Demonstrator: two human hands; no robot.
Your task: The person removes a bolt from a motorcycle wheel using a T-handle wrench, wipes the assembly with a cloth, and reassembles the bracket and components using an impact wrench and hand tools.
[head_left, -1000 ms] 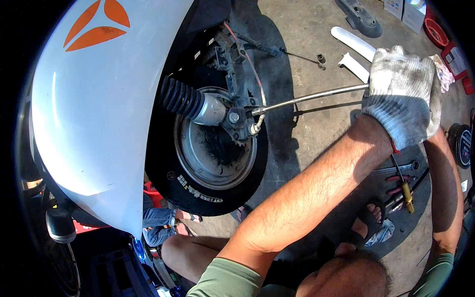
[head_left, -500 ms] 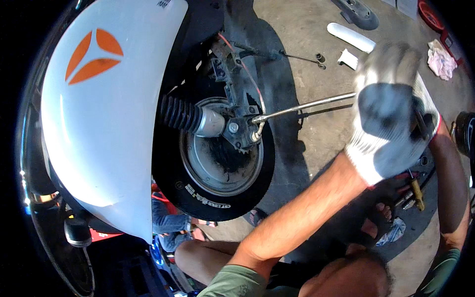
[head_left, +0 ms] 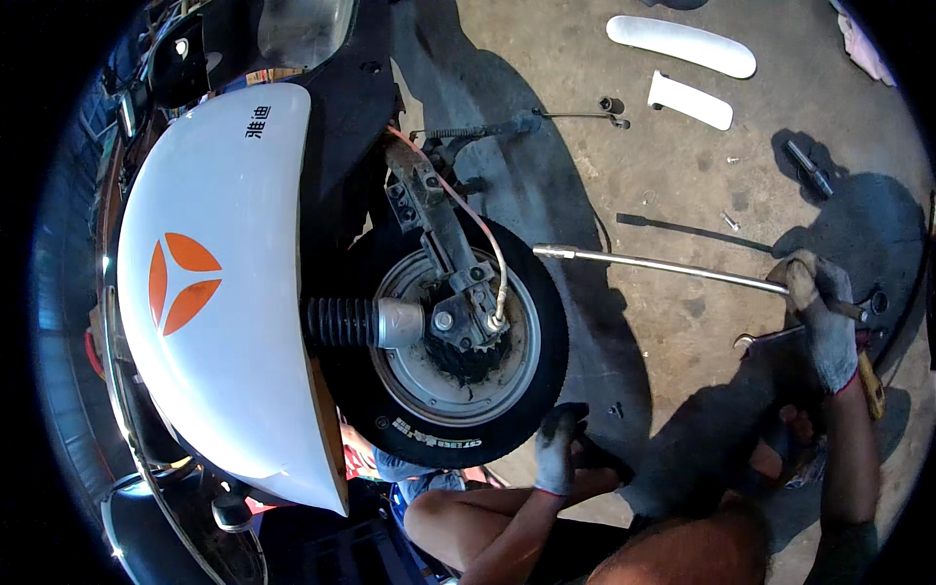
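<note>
My right hand [head_left: 819,317], in a grey-white work glove, is closed around the handle end of a long silver socket wrench [head_left: 673,268]. The wrench's socket end points left, beside the wheel [head_left: 444,336] and apart from the axle bracket [head_left: 468,317]. A bolt head [head_left: 444,320] shows on that bracket, between the shock absorber [head_left: 361,323] and a pinkish cable [head_left: 478,219]. My left hand [head_left: 556,448], gloved too, is low at the tyre's lower right edge. Its fingers are in dark shadow, so their grip is unclear.
A white scooter body panel [head_left: 224,390] with orange marks takes up the left. On the concrete lie white trim pieces [head_left: 682,47], a dark flat bar [head_left: 692,232], a metal socket [head_left: 809,168], small screws [head_left: 730,221], an open-end spanner [head_left: 770,337] and a yellow-handled tool [head_left: 871,385].
The socket wrench has come off the axle bracket and shifted right in my right hand. My left hand has left the handle area and dropped beside the tyre. The view has shifted.
</note>
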